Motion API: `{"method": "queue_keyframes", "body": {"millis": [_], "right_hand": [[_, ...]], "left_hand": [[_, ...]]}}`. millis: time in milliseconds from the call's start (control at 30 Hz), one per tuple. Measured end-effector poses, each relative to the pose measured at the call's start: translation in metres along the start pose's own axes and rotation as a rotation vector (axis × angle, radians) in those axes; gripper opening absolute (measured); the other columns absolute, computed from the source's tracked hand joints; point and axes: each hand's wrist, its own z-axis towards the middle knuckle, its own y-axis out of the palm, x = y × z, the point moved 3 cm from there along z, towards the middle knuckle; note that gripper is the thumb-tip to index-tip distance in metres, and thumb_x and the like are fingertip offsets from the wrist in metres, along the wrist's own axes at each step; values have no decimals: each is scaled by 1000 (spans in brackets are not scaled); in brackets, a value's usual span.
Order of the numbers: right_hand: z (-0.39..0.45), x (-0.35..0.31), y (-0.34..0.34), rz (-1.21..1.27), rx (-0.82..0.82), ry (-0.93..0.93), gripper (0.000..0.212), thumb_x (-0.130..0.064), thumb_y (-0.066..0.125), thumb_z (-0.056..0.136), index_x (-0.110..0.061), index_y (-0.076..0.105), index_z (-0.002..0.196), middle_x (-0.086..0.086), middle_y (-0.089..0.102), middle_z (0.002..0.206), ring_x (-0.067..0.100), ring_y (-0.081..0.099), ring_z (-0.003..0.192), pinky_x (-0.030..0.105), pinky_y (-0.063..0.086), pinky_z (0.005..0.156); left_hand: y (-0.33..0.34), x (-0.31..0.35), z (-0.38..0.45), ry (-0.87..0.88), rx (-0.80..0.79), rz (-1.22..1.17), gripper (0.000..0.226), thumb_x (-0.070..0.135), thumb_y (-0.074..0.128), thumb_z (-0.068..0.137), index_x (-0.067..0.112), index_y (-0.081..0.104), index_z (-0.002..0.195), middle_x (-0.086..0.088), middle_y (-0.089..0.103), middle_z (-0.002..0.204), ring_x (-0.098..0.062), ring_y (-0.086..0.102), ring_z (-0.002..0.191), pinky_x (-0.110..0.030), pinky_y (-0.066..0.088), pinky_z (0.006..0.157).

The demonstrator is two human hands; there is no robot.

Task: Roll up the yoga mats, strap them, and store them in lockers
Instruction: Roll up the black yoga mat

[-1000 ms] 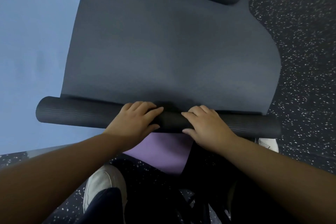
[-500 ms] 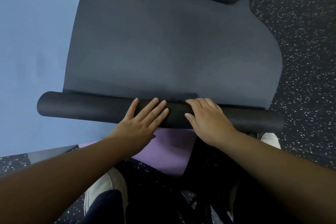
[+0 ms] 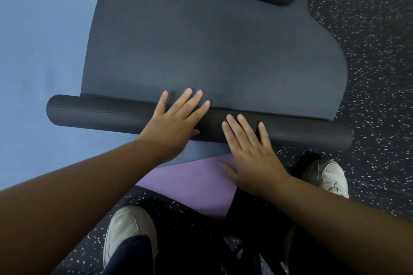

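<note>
floor: dark speckled rubber floor [image 3: 368,56]
change: I see both flat palms, left hand [image 3: 173,123] and right hand [image 3: 252,152], gripping nothing, pushed the dark grey ribbed yoga mat roll [image 3: 100,113] toward 12 o'clock
task: rolling continues

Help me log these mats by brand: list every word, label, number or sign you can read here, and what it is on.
None can be read.
Dark grey mat: only a wavy embossed pattern on its rolled part, no lettering.
Blue mat and purple mat: plain.
White shoes: a small dark mark, too small to read.
</note>
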Motion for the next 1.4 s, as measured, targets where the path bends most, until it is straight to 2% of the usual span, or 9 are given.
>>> {"method": "queue_keyframes", "body": {"millis": [133, 267, 533, 700, 767, 900, 1000, 1133, 1400], "right_hand": [[7, 10, 2, -64, -39, -13, 87, -55, 35, 76, -6, 24, 147, 8, 26, 156, 23, 20, 143, 57, 19, 108], [16, 20, -1, -120, -24, -50, 93, -55, 42, 70, -8, 21, 147, 8, 26, 156, 25, 20, 143, 60, 24, 107], [28, 25, -8, -146, -18, -4, 110, -46, 78, 59, -11, 27, 149, 6, 29, 155, 33, 29, 142, 65, 27, 104], [38, 16, -22, -27, -20, 73, 92, -38, 56, 87, -12, -5, 152, 2, -5, 161, 25, -8, 147, 55, -2, 114], [36, 13, -25, -42, 30, 58, 89, -29, 64, 82, -8, 14, 152, 8, 12, 160, 28, 8, 148, 57, 7, 114], [33, 11, -19, -73, 188, 37, 78, -16, 75, 64, -4, 49, 136, 15, 45, 144, 33, 40, 135, 60, 31, 105], [34, 11, -24, -53, 261, 30, 76, -14, 76, 64, -4, 50, 135, 15, 45, 144, 34, 40, 135, 60, 31, 105], [32, 12, -33, 11, 344, -11, 68, -20, 79, 65, -8, 55, 128, 13, 51, 135, 32, 44, 128, 57, 31, 106], [22, 13, -48, -16, 466, -138, 77, -29, 89, 51, -12, 50, 115, 10, 57, 113, 26, 42, 106, 41, 30, 89]], "left_hand": [[1, 15, -8, -25, 151, 16, 64, 33, 52, 88, 12, 33, 145, -12, 32, 153, -29, 25, 142, -56, 19, 111], [13, 27, -25, -65, 81, 69, 92, 46, 71, 75, 13, 26, 148, -13, 20, 155, -34, 18, 143, -60, 17, 109], [22, 17, -25, -26, -9, 141, 104, 53, 73, 69, 18, 18, 150, -9, 17, 156, -33, 17, 143, -59, 16, 109], [17, -1, -2, -25, -43, 176, 110, 64, 69, 64, 20, 16, 150, -8, 24, 156, -33, 24, 142, -63, 23, 106], [9, -6, 11, -76, -127, 161, 118, 67, 70, 64, 25, 2, 152, -8, 23, 158, -35, 22, 144, -65, 25, 106], [5, -14, 35, -184, -373, 155, 112, 67, 50, 83, 32, -45, 132, -6, -16, 159, -34, -12, 146, -63, 6, 112], [-3, -22, 45, -197, -304, 118, 101, 50, 58, 89, 34, -23, 146, -11, 19, 152, -33, 22, 139, -59, 19, 112], [-6, -27, 40, -106, -115, 68, 83, 21, 71, 76, 31, 28, 147, -14, 54, 113, -37, 53, 98, -54, 42, 91], [-19, -18, 12, -35, 118, -24, 74, 12, 68, 65, 26, 40, 131, -14, 56, 83, -35, 56, 66, -44, 48, 62]]}}
